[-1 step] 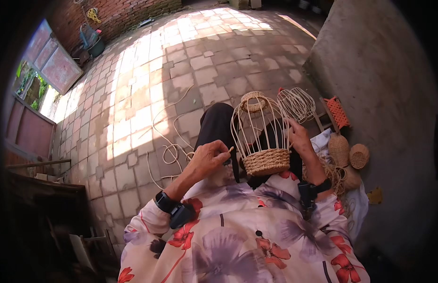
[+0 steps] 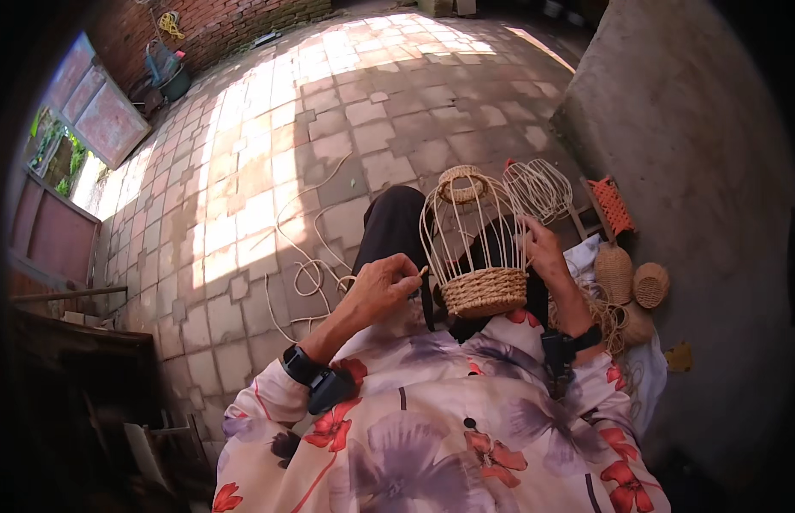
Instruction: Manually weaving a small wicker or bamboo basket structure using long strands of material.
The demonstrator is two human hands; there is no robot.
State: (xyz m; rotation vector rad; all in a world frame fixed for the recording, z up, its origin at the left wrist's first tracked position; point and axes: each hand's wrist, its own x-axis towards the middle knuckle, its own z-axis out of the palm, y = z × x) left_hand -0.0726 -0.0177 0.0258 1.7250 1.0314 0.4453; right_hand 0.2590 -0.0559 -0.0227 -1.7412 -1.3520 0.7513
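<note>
A half-woven cage-like basket (image 2: 484, 292) rests between my dark-trousered legs, its thin pale rods rising from a braided straw band to a small woven ring at the top. My left hand (image 2: 384, 282) pinches a short end of straw cord (image 2: 423, 270) just left of the band. My right hand (image 2: 538, 252) grips the basket's rods on the right side, its fingertips partly hidden among them. Thin pale cord (image 2: 308, 272) trails in loose loops across the paving left of my legs.
Coiled pale rods (image 2: 543, 184), an orange woven piece (image 2: 611, 205), straw baskets (image 2: 613, 278) and a white cloth (image 2: 645, 393) lie at my right beside a concrete wall (image 2: 688, 154). An open gate (image 2: 98, 111), brick wall (image 2: 218, 26) and bucket (image 2: 173, 85) stand at the back left.
</note>
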